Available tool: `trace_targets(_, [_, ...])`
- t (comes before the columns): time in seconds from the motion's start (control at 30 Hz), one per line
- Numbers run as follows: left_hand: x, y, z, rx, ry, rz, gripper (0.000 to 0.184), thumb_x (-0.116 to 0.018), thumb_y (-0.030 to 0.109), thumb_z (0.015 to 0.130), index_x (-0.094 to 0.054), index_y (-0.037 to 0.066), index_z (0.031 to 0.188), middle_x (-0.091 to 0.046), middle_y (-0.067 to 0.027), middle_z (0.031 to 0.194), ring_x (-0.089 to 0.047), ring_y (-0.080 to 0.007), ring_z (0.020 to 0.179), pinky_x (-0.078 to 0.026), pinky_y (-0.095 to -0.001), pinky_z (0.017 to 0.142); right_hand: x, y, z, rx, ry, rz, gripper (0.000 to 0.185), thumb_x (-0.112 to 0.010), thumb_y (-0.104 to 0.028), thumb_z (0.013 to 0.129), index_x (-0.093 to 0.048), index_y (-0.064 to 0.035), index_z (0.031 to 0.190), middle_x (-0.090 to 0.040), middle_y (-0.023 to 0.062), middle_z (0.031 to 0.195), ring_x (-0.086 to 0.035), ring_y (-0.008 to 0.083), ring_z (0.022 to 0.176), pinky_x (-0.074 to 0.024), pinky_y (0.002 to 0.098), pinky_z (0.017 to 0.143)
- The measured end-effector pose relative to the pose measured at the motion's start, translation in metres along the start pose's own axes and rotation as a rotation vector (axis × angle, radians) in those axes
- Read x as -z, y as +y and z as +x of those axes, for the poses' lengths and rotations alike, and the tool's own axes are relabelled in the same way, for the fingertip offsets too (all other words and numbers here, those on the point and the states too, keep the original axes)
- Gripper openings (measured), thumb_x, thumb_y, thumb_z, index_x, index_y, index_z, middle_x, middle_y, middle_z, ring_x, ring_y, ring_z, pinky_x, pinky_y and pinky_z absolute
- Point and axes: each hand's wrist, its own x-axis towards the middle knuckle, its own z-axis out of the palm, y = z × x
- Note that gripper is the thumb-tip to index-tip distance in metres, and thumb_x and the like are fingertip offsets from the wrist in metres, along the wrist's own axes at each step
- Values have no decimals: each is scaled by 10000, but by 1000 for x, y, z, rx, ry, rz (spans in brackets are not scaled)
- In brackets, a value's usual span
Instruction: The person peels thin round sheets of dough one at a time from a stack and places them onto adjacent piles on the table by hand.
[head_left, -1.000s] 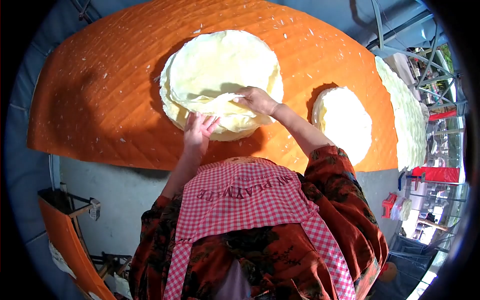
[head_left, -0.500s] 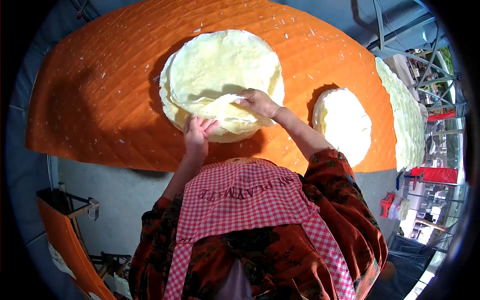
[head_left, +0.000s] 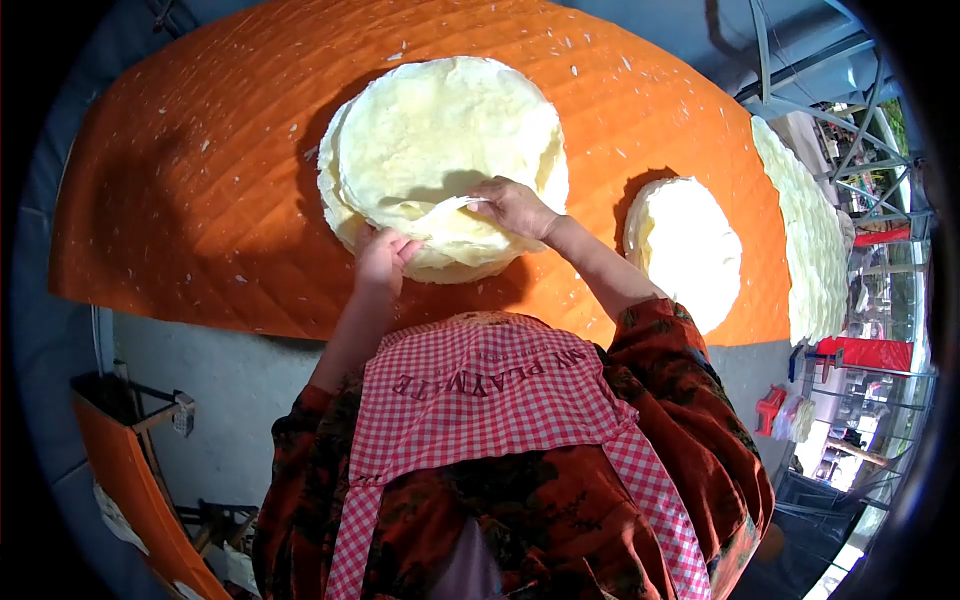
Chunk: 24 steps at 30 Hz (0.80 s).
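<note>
As hands (head_left: 515, 210) pinch sheets (head_left: 425, 213), stacks (head_left: 690, 255) rest; orange cloth (head_left: 250, 200) beneath.

Fingers spread half a second ago, a worker's left hand (head_left: 380, 264) has now curled them in at the seven-o'clock rim of the pale round stack (head_left: 445, 125), the hand and its forearm (head_left: 345, 338) having shifted slightly toward nine o'clock.

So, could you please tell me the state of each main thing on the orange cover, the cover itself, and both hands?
Large stack: lying flat, near edge partly raised.
Raised sheet edge: pinched.
Right hand: closed on that edge.
Left hand: curled at the stack's near-left edge; grip unclear.
Smaller stack: no hand touching.
Orange cover: spread out, flake-strewn.
</note>
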Motion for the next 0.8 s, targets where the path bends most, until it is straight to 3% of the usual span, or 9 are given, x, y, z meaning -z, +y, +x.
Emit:
trace_targets(0.27, [-17, 6, -10, 36, 30, 141, 648, -473, -70, 807, -237, 84, 1391, -449, -172, 1316, -532, -321, 1146, -509, -462, 891, 0, -3, -1, 28, -7, -6, 308, -573, -310, 899, -640, -87, 1099, -635, 94, 1062, -559, 297, 1022, -463, 375, 894])
trace_targets(0.37, [-15, 1, -8, -7, 17, 26, 605, -489, -113, 773, -306, 41, 1329, -524, -151, 1210, -593, -280, 1034, -554, -382, 798, 0, 0, -2, 13, 21, 31, 301, -579, -293, 897, -636, -86, 1107, -631, 89, 1090, -557, 296, 1031, -461, 371, 904])
trace_targets(0.47, [-9, -5, 2, 38, -45, 117, 527, -499, -81, 808, -378, 27, 1309, -540, -153, 1221, -604, -279, 1033, -548, -368, 828, -3, 5, -2, 36, 37, 22, 300, -587, -271, 892, -628, -78, 1118, -624, 94, 1116, -554, 293, 1046, -455, 368, 918])
trace_targets(0.57, [-9, -13, 5, 83, 70, 206, 410, -533, -8, 857, -437, -6, 1256, -569, -146, 1180, -625, -256, 987, -562, -311, 777, -1, 1, -1, -11, 1, 47, 325, -578, -297, 893, -625, -80, 1130, -612, 105, 1146, -546, 297, 1066, -445, 368, 937])
trace_targets(0.77, [-14, -16, 3, 219, 108, 233, 348, -511, 122, 932, -442, -28, 1238, -574, -147, 1160, -630, -246, 970, -569, -299, 744, 1, -16, -21, 138, 63, -145, 613, -631, -476, 807, -541, -52, 1240, -560, 180, 1222, -508, 354, 1139, -416, 405, 972])
trace_targets(0.8, [-15, -17, 2, 208, 111, 221, 343, -507, 118, 933, -444, -36, 1233, -576, -149, 1154, -632, -245, 963, -569, -299, 745, 1, -23, -23, 124, 39, -151, 689, -666, -438, 766, -476, -20, 1279, -544, 207, 1234, -494, 365, 1166, -414, 428, 967])
